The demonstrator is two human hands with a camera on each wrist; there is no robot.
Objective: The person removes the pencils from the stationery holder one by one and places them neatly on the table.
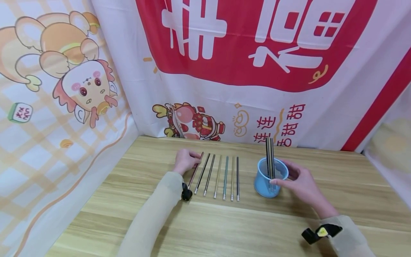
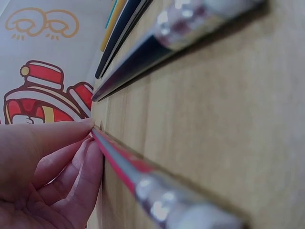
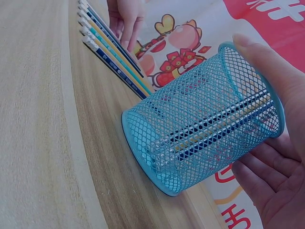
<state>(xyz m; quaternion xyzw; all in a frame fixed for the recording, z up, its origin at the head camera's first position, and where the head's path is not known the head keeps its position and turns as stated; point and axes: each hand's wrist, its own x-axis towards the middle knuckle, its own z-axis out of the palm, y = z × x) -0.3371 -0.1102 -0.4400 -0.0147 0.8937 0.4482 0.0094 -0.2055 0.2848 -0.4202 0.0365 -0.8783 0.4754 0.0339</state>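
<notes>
At the left end of a row of pencils, my left hand (image 1: 187, 161) pinches a red and grey pencil (image 2: 119, 164) near its far tip, thumb and finger together. Its white eraser end points back toward me, low over the tabletop. My right hand (image 1: 303, 184) grips a light blue mesh pencil cup (image 3: 190, 114) by the rim, thumb on one side and fingers round the other. Inside the upright cup stand several dark and yellowish pencils (image 1: 269, 153), leaning together. To the right of the red pencil lies a black pencil (image 1: 202, 174), separate from it.
More pencils lie side by side between the hands, including a tan one (image 1: 218, 175), a teal one (image 1: 226, 176) and a dark one (image 1: 238, 178), erasers toward me. A printed cloth (image 1: 237, 78) hangs behind the wooden table (image 1: 224, 228), with another cloth (image 1: 106, 157) along the left.
</notes>
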